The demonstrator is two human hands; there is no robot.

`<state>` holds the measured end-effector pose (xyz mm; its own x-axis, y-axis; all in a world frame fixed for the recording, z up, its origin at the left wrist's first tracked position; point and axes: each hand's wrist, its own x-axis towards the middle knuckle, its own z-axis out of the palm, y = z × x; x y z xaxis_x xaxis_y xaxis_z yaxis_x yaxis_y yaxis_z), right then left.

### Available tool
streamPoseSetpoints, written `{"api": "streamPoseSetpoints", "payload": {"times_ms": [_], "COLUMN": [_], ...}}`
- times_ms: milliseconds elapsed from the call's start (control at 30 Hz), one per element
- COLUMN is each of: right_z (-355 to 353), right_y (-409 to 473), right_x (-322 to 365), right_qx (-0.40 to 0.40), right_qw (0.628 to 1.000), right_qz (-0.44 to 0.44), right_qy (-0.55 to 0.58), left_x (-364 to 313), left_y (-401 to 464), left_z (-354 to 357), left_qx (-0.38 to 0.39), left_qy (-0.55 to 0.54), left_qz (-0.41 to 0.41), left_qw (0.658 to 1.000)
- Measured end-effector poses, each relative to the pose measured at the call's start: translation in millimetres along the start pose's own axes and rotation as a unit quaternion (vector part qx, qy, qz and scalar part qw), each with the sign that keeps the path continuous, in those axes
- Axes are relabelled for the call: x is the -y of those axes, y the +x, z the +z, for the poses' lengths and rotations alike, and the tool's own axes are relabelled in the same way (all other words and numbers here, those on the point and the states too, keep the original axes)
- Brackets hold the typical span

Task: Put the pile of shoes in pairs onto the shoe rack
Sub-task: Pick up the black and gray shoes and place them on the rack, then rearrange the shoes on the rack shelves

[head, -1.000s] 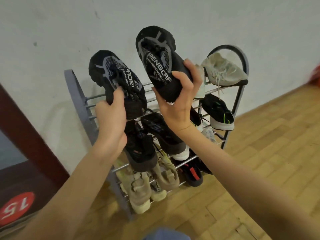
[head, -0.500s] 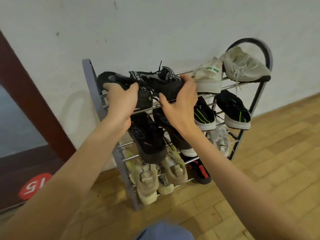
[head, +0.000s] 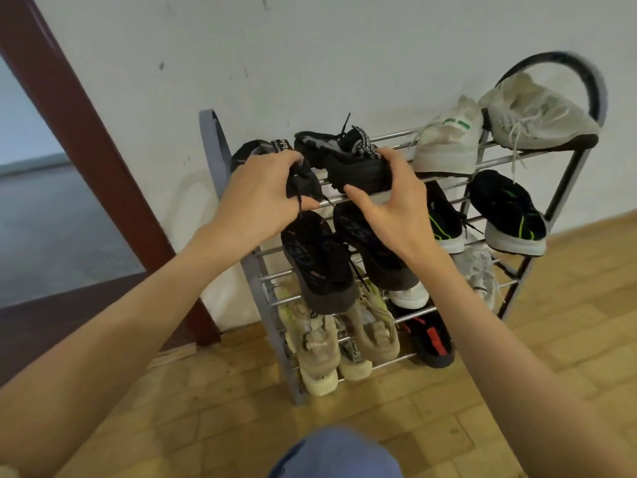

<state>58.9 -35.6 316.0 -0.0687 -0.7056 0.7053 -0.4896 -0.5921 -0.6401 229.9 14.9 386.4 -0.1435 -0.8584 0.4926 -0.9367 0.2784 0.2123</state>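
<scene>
White wall behind shoe rack; left hand, right hand grips clamped on black shoes.

This looks like a home entryway or hallway. A small metal shoe rack stands against a plain white wall marked with a few scuffs. The floor is worn wood parquet. At the left a dark red-brown door frame opens onto another room with a grey floor. The rack's tiers hold worn sneakers.
</scene>
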Motion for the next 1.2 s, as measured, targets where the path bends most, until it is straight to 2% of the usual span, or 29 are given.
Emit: {"api": "streamPoseSetpoints", "payload": {"times_ms": [200,367,567,633,733,800,867,967,1033,1100,1200], "right_z": [17,27,12,1,-23,-47,-73,-108,-125,-138,-153], "right_y": [-2,-6,-4,-5,-4,0,5,9,15,24,41], "right_x": [6,7,3,4,-6,-25,-45,-69,-78,-85,-94], "right_qx": [0.003,-0.024,-0.003,-0.068,-0.221,-0.277,-0.315,-0.345,-0.317,-0.263,-0.202], "right_qw": [1.000,0.997,0.990,0.985,0.948,0.930,0.926,0.916,0.911,0.918,0.943], "right_qz": [-0.030,-0.062,-0.103,-0.136,-0.211,-0.217,-0.160,-0.030,0.045,0.119,0.217], "right_qy": [0.009,-0.043,-0.094,-0.079,-0.089,-0.112,-0.135,-0.202,-0.261,-0.273,-0.153], "left_x": [4,5,-1,-11,-31,-46,-65,-92,-107,-117,-123], "left_y": [-15,-17,-16,-19,-18,-11,3,29,48,64,82], "left_z": [-9,-2,10,15,23,28,33,46,56,65,79], "left_qx": [-0.030,-0.044,-0.060,-0.084,-0.091,-0.079,-0.063,-0.036,-0.009,0.028,0.079], "left_qy": [0.026,0.031,0.066,0.063,0.002,-0.052,-0.086,-0.100,-0.103,-0.116,-0.160], "left_qz": [-0.008,-0.018,-0.025,0.008,0.081,0.108,0.121,0.153,0.170,0.177,0.170], "left_qw": [0.999,0.998,0.996,0.994,0.993,0.990,0.987,0.983,0.980,0.977,0.969]}}
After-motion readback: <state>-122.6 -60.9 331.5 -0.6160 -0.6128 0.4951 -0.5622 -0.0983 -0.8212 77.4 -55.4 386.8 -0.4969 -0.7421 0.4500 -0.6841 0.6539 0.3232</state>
